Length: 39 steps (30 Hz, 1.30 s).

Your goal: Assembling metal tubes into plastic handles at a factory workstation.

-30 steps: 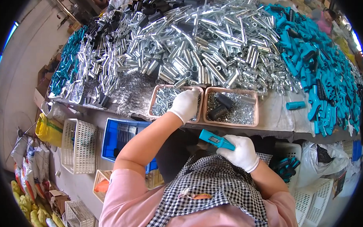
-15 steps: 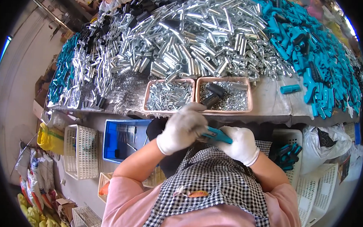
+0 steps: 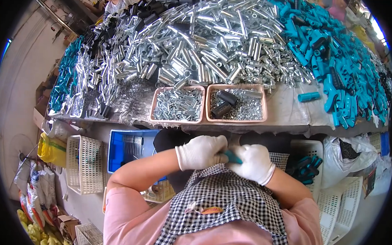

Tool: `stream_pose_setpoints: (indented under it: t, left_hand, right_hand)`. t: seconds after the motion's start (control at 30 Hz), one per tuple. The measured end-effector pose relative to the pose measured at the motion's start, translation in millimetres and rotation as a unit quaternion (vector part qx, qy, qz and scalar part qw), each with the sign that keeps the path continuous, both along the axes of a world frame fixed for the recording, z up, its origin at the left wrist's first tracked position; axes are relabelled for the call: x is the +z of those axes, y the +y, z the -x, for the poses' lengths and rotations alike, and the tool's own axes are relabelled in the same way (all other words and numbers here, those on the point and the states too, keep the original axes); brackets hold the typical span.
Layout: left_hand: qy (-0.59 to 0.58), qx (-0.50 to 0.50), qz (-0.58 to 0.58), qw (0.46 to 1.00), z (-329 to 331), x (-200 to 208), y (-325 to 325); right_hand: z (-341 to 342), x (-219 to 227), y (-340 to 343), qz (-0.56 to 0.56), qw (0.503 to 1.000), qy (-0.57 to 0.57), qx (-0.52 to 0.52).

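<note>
White knitted gloves cover both my hands, held close together above my lap. My right hand (image 3: pixel 253 162) is wrapped around a teal plastic handle piece (image 3: pixel 232 157), and only a short stretch of it shows between the hands. Beside it, my left hand (image 3: pixel 203 152) is closed with its fingers curled at the piece's left end; what lies inside those fingers is hidden. Just beyond, at the table's edge, stand two pink trays: the left tray (image 3: pixel 152 116) contains small metal pins, the right tray (image 3: pixel 264 112) tiny metal parts and two black sleeves (image 3: pixel 222 108).
Silver metal tubes (image 3: pixel 207 49) are heaped across the table, with teal handles (image 3: pixel 319 53) piled right. A loose teal piece (image 3: pixel 309 97) lies apart. Below stand a blue bin (image 3: pixel 117 152), a white basket (image 3: pixel 86 162) and a crate (image 3: pixel 318 148) with teal-black pieces. Another person (image 3: pixel 120 1) is far left.
My left hand has shifted down and its fingers have curled in, no longer blurred. The teal handle piece is now mostly covered. Both hands have come lower, toward my apron.
</note>
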<state>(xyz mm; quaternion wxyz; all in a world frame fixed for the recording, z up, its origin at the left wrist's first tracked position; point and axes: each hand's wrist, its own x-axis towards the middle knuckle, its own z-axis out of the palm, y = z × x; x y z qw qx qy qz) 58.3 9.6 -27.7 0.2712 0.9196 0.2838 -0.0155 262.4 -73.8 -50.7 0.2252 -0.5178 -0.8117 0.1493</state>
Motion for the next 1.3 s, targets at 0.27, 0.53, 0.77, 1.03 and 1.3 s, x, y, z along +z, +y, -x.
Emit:
stream_pose_setpoints:
  t: [0.27,0.53,0.77,1.03,1.3]
  left_hand:
    - [-0.104,0.101,0.243,0.959,-8,7,1]
    - [-0.091,0.097,0.186,0.973,-35,10,16]
    - [-0.166,0.014,0.212,0.963,-74,-4,53]
    - [0.033,0.065,-0.164,0.984,-105,-61,100]
    - [-0.102,0.067,-0.168,0.978,-82,-55,106]
  right_hand:
    - [-17,-9,-6,-0.1,0.994,0.023,0.037]
    - [-54,-8,-3,-0.048,0.999,0.02,-0.014]
    - [-89,-8,-9,0.169,0.976,0.132,-0.023]
    - [-102,-25,-18,0.091,0.976,0.186,-0.069]
    - [-93,-9,-19,0.046,0.979,0.152,-0.125]
